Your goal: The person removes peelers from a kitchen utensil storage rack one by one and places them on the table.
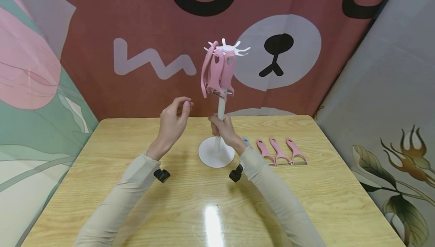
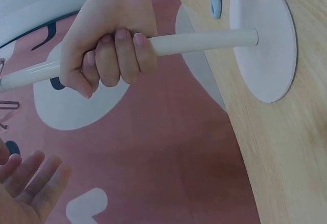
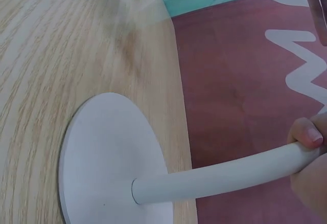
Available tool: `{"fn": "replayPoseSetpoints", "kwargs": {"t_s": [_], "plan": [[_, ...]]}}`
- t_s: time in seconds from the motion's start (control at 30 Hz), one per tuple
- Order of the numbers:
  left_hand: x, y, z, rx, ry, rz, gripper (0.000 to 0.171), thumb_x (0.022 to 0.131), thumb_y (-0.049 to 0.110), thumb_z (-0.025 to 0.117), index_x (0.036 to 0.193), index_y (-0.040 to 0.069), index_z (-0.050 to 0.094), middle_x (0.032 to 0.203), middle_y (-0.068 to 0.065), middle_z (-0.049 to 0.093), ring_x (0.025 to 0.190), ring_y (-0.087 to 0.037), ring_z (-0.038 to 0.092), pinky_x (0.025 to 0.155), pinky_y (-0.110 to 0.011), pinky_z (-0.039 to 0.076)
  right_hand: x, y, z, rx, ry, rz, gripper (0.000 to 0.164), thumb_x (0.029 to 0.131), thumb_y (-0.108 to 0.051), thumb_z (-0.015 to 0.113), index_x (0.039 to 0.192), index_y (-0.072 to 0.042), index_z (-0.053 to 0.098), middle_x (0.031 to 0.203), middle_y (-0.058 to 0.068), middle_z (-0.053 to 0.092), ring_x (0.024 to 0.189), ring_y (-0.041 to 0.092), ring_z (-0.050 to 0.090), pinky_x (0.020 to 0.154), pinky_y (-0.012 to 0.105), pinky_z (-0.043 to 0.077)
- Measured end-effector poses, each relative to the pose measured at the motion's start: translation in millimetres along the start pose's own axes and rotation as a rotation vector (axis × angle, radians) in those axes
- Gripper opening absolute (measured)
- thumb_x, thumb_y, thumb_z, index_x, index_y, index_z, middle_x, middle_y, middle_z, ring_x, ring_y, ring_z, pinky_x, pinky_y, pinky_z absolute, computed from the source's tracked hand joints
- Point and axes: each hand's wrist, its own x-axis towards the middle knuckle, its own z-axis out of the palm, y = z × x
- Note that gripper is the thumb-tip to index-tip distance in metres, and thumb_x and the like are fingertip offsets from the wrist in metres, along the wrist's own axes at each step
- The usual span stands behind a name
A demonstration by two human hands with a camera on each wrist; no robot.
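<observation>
A white stand (image 1: 208,156) with a round base and a ring of hooks at its top stands upright on the table. My right hand (image 1: 224,127) grips its pole (image 2: 204,42) about halfway up, fingers curled right round it in the left wrist view. Several pink Y-shaped peelers (image 1: 216,71) hang from the hooks by the holes in their handles, blades downward. Left of the pole my left hand (image 1: 172,122) is raised in the air and holds nothing. Its fingers (image 2: 47,185) are loosely extended in the left wrist view.
Right of the stand, three pink peelers (image 1: 279,150) lie in a row on the wooden table (image 1: 163,209). A light blue handle (image 2: 215,1) lies beside them, partly hidden by my right forearm in the head view. Behind the table hangs a red-brown patterned cloth (image 1: 142,13).
</observation>
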Motion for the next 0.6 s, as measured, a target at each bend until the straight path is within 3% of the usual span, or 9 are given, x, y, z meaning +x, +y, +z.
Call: {"fn": "replayPoseSetpoints", "kwargs": {"t_s": [0.17, 0.47, 0.6], "plan": [[2.9, 2.1, -0.1, 0.007, 0.025, 0.022, 0.024, 0.104, 0.015, 0.051, 0.113, -0.003, 0.065, 0.102, -0.012, 0.071, 0.09, -0.024, 0.07, 0.075, -0.039, 0.058, 0.9, -0.7, -3.6, -0.01, -0.077, -0.02, 0.042, 0.099, -0.008, 0.046, 0.059, 0.002, 0.037, 0.043, -0.002, 0.037, 0.038, 0.012, 0.029, 0.038, 0.025, 0.025], [7.7, 6.4, -1.4, -0.031, 0.111, 0.115, 0.02, 0.102, 0.011, 0.055, 0.11, -0.003, 0.066, 0.102, -0.013, 0.071, 0.088, -0.022, 0.069, 0.075, -0.036, 0.057, -1.7, -2.7, -4.4, -0.002, -0.141, -0.009, 0.044, 0.1, -0.009, 0.047, 0.057, -0.003, 0.036, 0.046, -0.002, 0.033, 0.039, 0.015, 0.027, 0.04, 0.026, 0.026], [7.7, 7.5, -0.9, -0.051, 0.113, 0.114, 0.02, 0.101, 0.012, 0.056, 0.111, -0.002, 0.067, 0.103, -0.011, 0.071, 0.09, -0.021, 0.069, 0.076, -0.036, 0.057, -1.8, -2.3, -4.6, 0.005, -0.165, -0.012, 0.043, 0.1, -0.007, 0.044, 0.058, 0.0, 0.035, 0.045, 0.0, 0.033, 0.039, 0.019, 0.025, 0.04, 0.028, 0.026]]}}
